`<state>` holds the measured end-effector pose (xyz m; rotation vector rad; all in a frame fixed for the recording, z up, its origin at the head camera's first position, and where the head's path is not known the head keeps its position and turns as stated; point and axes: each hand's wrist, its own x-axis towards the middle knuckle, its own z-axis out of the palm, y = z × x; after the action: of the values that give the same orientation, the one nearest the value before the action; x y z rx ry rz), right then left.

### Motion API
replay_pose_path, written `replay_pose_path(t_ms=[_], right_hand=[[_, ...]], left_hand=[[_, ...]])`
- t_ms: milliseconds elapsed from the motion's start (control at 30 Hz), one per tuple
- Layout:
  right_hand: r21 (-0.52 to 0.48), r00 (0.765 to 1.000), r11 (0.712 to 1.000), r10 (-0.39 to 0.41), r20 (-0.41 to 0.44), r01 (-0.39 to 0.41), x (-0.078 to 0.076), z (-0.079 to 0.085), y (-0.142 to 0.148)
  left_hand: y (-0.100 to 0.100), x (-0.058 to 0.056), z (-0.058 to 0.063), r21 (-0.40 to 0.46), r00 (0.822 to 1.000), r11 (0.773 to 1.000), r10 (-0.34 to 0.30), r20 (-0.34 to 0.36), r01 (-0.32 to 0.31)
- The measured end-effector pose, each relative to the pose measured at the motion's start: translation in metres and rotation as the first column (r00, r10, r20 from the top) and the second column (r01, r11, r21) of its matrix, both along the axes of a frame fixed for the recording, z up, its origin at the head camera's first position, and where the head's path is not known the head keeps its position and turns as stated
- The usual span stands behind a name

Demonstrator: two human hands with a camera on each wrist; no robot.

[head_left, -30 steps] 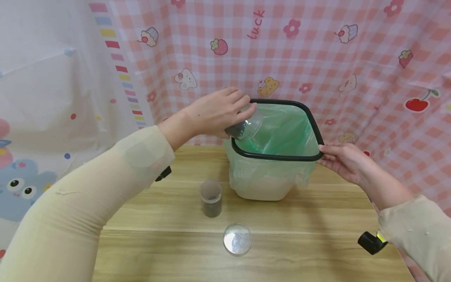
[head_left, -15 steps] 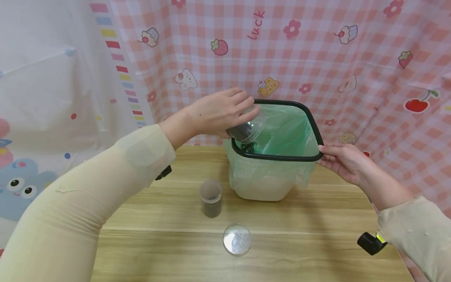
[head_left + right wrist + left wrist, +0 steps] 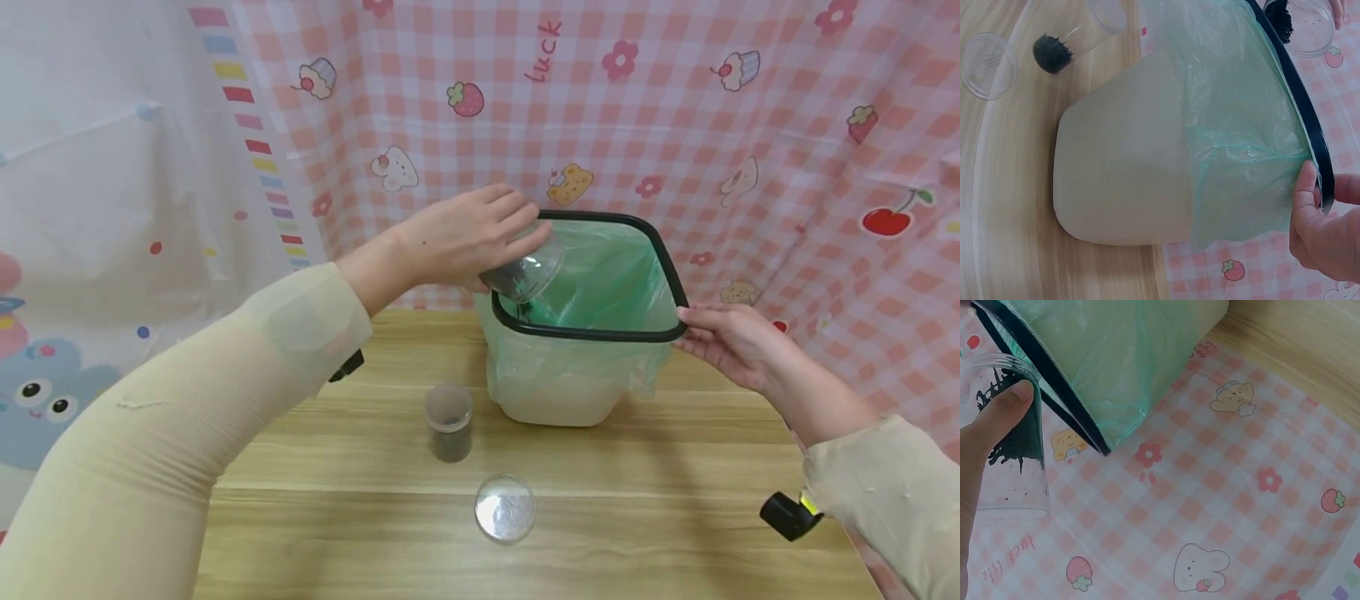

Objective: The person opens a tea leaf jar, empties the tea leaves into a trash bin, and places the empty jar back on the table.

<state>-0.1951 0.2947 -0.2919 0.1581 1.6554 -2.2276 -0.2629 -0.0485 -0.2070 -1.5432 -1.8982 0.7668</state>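
Note:
My left hand (image 3: 472,237) grips a clear plastic jar (image 3: 534,271) and holds it tilted mouth-down over the left rim of a trash bin (image 3: 558,400). Dark shredded bits (image 3: 1025,434) lie inside the jar, and some show just below its mouth in the head view. The bin has a black rim (image 3: 600,335) and a green bag (image 3: 600,283) lining it. At the bin's right front corner my right hand (image 3: 731,337) pinches the rim, thumb on one side and fingers on the other. The left fingers are partly hidden behind the jar.
A second clear jar (image 3: 450,425), with dark stuff at its bottom, stands upright on the wooden table (image 3: 360,517) left of the bin. A round clear lid (image 3: 506,508) lies nearer to me. Behind the bin hangs a pink checked cloth (image 3: 510,150).
The jar in my left hand tipped down slightly and dark bits spilled from its mouth into the bin; it is now tipped back up a little. My right hand stays on the rim.

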Motion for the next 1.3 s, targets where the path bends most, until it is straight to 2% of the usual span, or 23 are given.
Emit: replay_pose_path(t_ms=[200, 500, 767, 1033, 1300], right_hand=[[-0.011, 1.0, 1.0, 0.0, -0.002, 0.0, -0.001, 0.0, 0.001], [-0.026, 1.0, 1.0, -0.002, 0.006, 0.002, -0.001, -0.001, 0.001], [-0.014, 1.0, 1.0, -0.003, 0.004, 0.003, 0.0, 0.0, 0.0], [-0.02, 1.0, 1.0, -0.005, 0.001, 0.005, 0.0, 0.0, -0.001], [-0.014, 1.0, 1.0, -0.002, -0.001, 0.002, 0.001, 0.0, -0.001]], left_hand=[[0.002, -0.001, 0.002, -0.024, 1.0, 1.0, -0.004, -0.027, 0.003], [0.003, -0.006, 0.003, -0.047, 0.999, 0.999, -0.017, -0.032, 0.016], [0.005, -0.006, 0.006, -0.141, 0.998, 0.99, 0.001, -0.063, -0.01], [0.008, -0.006, 0.012, -0.177, 0.999, 0.984, 0.007, -0.043, -0.014], [0.012, -0.006, 0.018, -0.171, 0.997, 0.985, -0.034, -0.062, 0.023]])
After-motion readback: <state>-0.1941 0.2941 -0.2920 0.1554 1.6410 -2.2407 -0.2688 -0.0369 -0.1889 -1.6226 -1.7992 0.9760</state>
